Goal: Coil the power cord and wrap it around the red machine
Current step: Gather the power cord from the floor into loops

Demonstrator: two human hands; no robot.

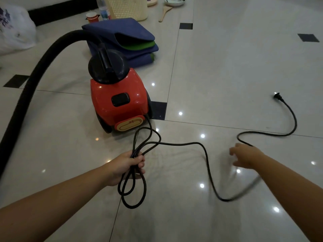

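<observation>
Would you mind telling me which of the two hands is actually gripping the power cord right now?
The left hand: it is closed around several loops of the power cord, while the right hand is open, reaching above the loose stretch.

Both forearms are bare, with no sleeves in view. The left hand [125,165] and right hand [248,155] wear nothing.

No readable words or numbers anywhere here. The red machine [120,103] carries a cream label [128,126] with only an outlined loop symbol, and the bottle [103,9] at the back wears a label too blurred to read.
</observation>
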